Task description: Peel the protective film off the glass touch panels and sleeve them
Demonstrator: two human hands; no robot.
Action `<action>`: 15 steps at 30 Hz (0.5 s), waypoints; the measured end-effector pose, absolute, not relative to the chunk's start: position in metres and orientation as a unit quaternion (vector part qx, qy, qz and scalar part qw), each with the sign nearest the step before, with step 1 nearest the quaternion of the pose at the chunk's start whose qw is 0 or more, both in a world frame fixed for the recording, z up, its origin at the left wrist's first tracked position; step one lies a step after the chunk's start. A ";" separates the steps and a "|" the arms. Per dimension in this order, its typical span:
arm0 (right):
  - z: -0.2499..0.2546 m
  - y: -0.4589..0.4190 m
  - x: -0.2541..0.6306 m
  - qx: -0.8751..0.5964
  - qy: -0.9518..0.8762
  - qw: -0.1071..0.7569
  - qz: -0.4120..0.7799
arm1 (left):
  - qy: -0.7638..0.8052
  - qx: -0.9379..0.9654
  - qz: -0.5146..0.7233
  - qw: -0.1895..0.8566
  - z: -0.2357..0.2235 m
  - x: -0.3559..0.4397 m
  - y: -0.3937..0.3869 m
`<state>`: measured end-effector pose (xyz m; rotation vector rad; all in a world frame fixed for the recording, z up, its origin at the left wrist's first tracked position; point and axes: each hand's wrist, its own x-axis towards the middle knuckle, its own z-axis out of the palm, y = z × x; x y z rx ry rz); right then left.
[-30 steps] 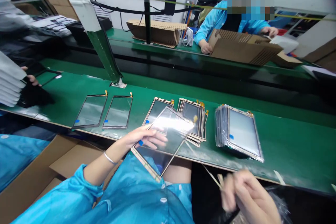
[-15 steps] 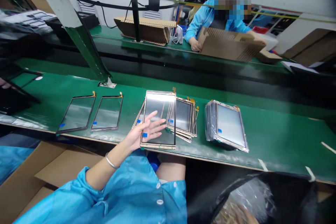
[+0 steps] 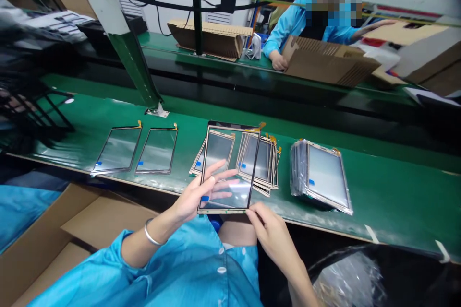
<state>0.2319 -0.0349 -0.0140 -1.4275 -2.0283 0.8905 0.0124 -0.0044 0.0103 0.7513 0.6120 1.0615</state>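
A clear touch-screen glass panel (image 3: 237,194) with a black border, an orange flex tail at its top right and a blue tab at lower left is held up, tilted, over the bench's front edge. My left hand (image 3: 189,199) grips its left side, thumb in front and the other fingers spread behind the glass. At the lower right corner, my right hand (image 3: 269,224) pinches the panel's edge between thumb and fingertips. Behind it, a loose, fanned pile of similar panels (image 3: 264,160) lies on the green bench (image 3: 382,187), partly seen through the glass.
Two single panels (image 3: 156,151) lie to the left. A neater stack of film-covered panels (image 3: 326,172) stands at right. Below the bench are an open cardboard box (image 3: 108,218) and clear plastic wrap (image 3: 351,276). Across the bench, a person in blue (image 3: 288,24) handles cardboard.
My right hand has come into view and taken the panel's lower right corner. The panel has tilted, its top edge now dark. Across the bench, the person's arm has reached out to the right.
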 end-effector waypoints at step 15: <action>0.039 0.022 0.174 -0.373 -0.759 0.395 0.358 | 0.214 0.258 0.415 0.846 -0.041 0.023 0.005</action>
